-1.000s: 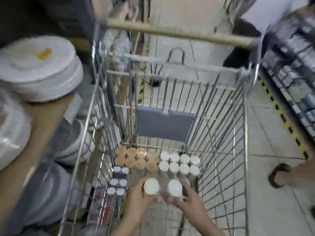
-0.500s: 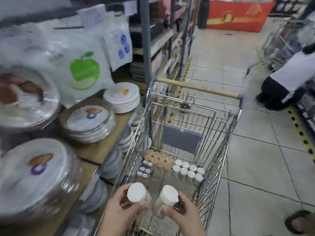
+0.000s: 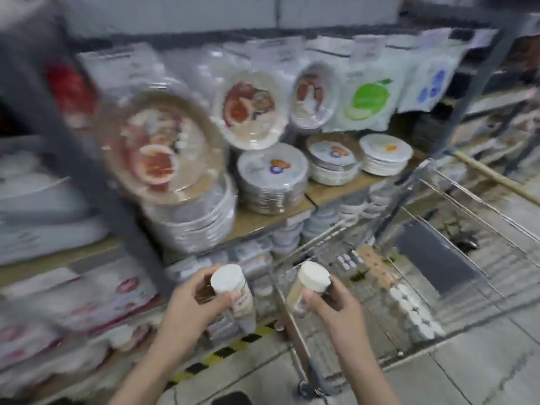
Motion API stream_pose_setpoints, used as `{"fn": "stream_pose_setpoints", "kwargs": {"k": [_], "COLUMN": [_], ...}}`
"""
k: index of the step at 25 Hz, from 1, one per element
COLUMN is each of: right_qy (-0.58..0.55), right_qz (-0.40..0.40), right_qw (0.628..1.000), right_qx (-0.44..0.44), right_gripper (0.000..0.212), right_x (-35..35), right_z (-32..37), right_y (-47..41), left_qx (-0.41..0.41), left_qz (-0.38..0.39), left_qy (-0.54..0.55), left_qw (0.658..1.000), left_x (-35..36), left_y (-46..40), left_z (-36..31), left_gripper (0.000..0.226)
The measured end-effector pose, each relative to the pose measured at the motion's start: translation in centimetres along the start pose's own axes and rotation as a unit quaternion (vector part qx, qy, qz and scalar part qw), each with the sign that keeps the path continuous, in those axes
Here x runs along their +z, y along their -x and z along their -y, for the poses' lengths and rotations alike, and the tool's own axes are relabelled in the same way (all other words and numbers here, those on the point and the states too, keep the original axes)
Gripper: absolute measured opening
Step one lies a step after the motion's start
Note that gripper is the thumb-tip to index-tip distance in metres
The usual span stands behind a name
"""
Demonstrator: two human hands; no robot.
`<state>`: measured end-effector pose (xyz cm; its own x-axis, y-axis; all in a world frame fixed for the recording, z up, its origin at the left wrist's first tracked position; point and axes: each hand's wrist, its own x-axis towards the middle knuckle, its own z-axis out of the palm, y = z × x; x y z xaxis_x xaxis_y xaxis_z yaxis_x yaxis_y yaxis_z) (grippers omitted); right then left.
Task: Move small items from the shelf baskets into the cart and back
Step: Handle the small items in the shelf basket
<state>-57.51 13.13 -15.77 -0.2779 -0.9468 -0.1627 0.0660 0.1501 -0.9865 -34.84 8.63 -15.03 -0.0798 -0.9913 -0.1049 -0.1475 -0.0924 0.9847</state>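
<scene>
Left hand (image 3: 187, 314) and right hand (image 3: 336, 305) each grip 1 jar, fingers curled round it, white caps tilted up: 2 jars (image 3: 233, 290) beside the cart (image 3: 467, 287).

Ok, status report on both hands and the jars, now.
Left hand grips a white-lidded jar. Right hand grips a second jar. Both up at the cart rim, beside the shelf. Nothing blocking.

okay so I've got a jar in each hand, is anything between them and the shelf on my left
Only partly. The left hand holds its jar already outside the cart, facing the shelf. The right hand's jar sits about over the cart's near wire rim, which it must clear. The frame is blurred.
</scene>
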Motion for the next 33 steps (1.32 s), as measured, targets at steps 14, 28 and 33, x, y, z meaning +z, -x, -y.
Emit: {"fn": "stream_pose_setpoints", "kwargs": {"k": [14, 28, 33], "right_qy": [0.06, 0.08, 0.081], "right_qz": [0.472, 0.546, 0.551], "right_qw": [0.879, 0.834, 0.83], "right_qx": [-0.016, -0.004, -0.028], "right_gripper": [0.033, 0.034, 0.037], "right_x": [35.1, 58.1, 67.6], "right_z": [-0.3, -0.9, 0.1], "right_y": [17.8, 31.2, 31.9], "left_qx": [-0.029, -0.005, 0.01], "left_qz": [-0.453, -0.564, -0.559], "left_qy": [0.047, 0.067, 0.074], "left_qw": [0.89, 0.823, 0.826], "left_x": [-29.6, -51.8, -61.1], "left_y": [29.7, 41.1, 38.8], "left_z": [1.5, 3.8, 4.0], "left_gripper": [0.046, 0.031, 0.045]}}
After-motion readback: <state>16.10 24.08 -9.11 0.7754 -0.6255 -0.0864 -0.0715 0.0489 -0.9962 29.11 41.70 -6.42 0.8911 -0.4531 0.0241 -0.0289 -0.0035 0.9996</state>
